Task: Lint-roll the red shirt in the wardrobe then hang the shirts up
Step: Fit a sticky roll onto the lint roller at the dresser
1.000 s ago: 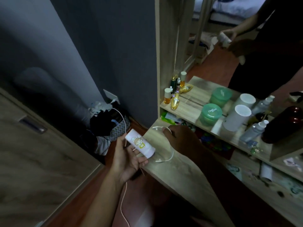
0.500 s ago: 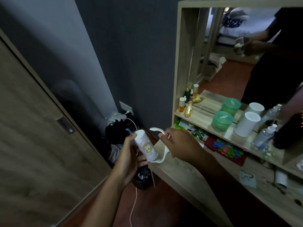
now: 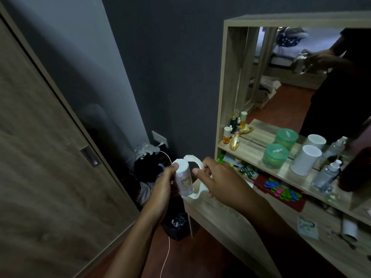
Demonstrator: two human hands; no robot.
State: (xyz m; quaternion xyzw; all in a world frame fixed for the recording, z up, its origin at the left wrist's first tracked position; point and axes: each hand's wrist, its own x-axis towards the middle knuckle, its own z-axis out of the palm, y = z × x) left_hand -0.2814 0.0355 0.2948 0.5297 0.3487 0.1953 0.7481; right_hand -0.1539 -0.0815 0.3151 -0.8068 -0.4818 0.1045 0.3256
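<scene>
I hold a white lint roller in front of me, above the corner of a wooden dressing table. My left hand is closed around the roll, which has a cartoon print and stands nearly upright. My right hand grips the curved white handle that loops around the roll's right side. The closed wooden wardrobe door with a recessed metal pull fills the left. No red shirt is in sight.
A mirror stands on the table with green jars, white cups and small bottles on its shelf. A dark bin, a pile of clothes, a wall socket and a white cable sit on the floor between wardrobe and table.
Both hands lifted the lint roller off the table edge and turned the roll upright. My view has risen and shifted, showing more of the mirror and wardrobe door.
</scene>
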